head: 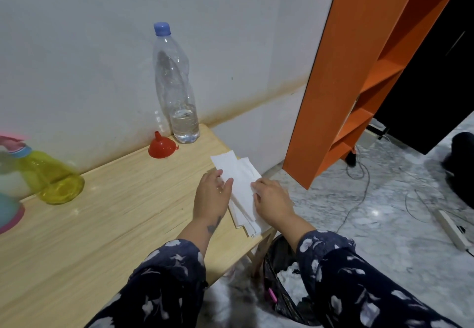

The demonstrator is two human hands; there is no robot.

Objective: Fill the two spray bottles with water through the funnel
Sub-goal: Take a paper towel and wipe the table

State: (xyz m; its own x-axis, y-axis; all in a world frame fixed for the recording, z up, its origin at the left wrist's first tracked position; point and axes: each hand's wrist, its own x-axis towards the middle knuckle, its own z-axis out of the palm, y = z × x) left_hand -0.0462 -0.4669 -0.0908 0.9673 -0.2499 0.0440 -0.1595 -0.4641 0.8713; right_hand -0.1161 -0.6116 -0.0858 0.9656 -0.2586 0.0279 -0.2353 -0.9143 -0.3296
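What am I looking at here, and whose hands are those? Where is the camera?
There is no machine here, only a person. The camera sits on the person's head and looks down, so you see what they see. The left hand and the right hand both rest on white paper towels at the edge of a wooden table. Whether the fingers pinch the paper is hard to tell. Also on the table: a tall clear water bottle with a blue cap and a little water at the bottom, a red funnel lying mouth down, and a yellow spray bottle at the left. A second, blurry one peeks in at the left edge.
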